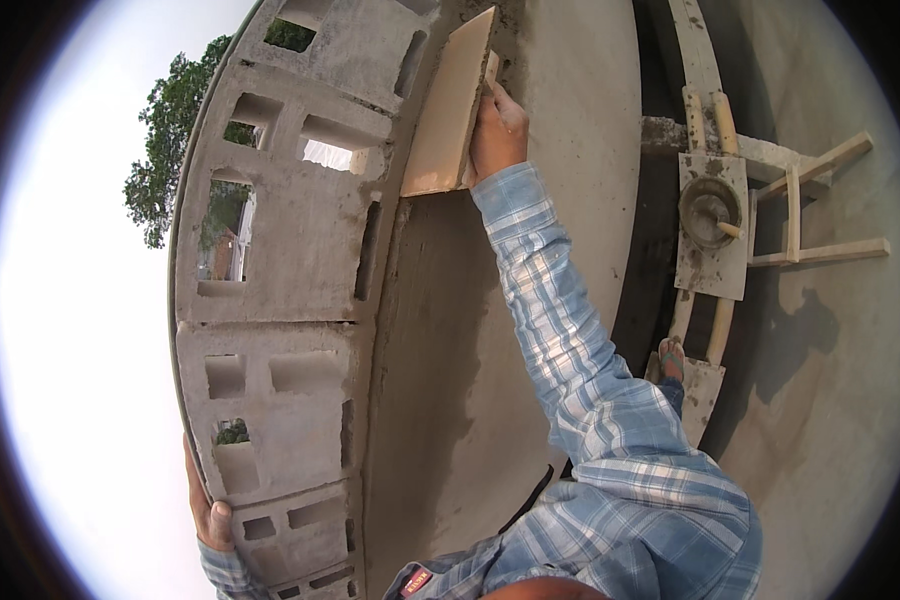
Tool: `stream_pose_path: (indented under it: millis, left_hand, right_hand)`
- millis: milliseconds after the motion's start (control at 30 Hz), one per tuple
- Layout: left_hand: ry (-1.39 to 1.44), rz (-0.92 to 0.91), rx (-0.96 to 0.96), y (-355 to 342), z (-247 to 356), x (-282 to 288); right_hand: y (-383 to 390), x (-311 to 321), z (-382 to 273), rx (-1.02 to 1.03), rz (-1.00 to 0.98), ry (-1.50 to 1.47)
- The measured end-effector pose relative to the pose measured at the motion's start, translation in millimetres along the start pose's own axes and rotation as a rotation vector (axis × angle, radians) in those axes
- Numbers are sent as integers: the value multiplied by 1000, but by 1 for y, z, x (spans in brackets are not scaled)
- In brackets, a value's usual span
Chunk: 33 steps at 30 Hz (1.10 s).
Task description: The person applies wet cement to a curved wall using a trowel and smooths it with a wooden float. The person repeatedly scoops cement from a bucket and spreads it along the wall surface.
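Note:
My right hand (pixel 498 130) is closed around the handle of a flat, tan plastering float (pixel 440 125), at the top of the view. The float's long edge lies along the seam between the hollow concrete block course (pixel 300 255) and the wall face with its dark, damp plaster (pixel 420 330); whether its whole face touches the wall is hidden. At the lower left, my left hand (pixel 210 515) grips the outer edge of the blocks, its thumb on the near side and its fingers partly hidden behind.
Right of the wall, a grey mortar pan (pixel 708 208) with a wooden-handled tool sits on a scaffold board (pixel 695 275). A timber frame (pixel 792 215) juts out beside it. My sandalled foot (pixel 671 355) stands on the planks. A tree (pixel 175 120) rises beyond the blocks.

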<state>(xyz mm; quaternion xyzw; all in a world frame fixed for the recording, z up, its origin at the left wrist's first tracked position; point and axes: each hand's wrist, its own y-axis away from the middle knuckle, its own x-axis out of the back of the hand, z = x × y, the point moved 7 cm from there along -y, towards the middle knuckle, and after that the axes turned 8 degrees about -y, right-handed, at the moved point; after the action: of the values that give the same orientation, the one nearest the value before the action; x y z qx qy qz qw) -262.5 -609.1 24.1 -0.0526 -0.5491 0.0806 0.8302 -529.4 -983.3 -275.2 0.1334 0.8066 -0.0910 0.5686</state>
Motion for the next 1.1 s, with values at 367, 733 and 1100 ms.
stream_pose_path:
  millis: [367,733,1100]
  left_hand:
    - [-301,-91,277,10,-25,23]
    - [-207,-75,320,3,-18,18]
    - [-239,-61,255,-5,-6,8]
  right_hand:
    - [-19,0,-3,-28,54,38]
    - [-42,10,15,-2,138,1]
    - [-86,8,3,58,97,45]
